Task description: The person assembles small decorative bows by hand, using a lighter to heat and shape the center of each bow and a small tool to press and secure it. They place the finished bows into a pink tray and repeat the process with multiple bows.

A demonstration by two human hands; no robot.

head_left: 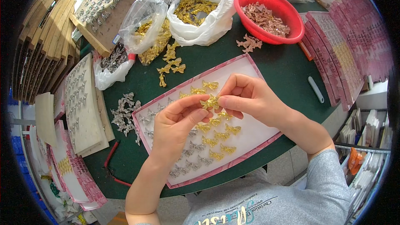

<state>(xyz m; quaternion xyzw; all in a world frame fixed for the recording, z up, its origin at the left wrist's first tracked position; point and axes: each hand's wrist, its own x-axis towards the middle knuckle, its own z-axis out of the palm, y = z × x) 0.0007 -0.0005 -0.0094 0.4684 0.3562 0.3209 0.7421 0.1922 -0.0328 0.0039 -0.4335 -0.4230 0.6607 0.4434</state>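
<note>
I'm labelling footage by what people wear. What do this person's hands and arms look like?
The left hand and right hand are bare, with no gloves and no rings in view. Both forearms are uncovered, showing no watch or bracelet. On the right, a short, heathered grey sleeve shows; any left sleeve is hard to make out.

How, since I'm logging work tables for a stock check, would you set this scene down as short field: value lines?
Left hand: fingertips on a gold bow
Right hand: fingertips on the same bow
Beneath the hands: white tray with pink edging
On the tray: silver bows at left, gold bows to their right
Loose on the green table: silver pile left of the tray, gold pieces beyond it
Containers: red bowl of pinkish pieces, white bag of gold ones
</note>
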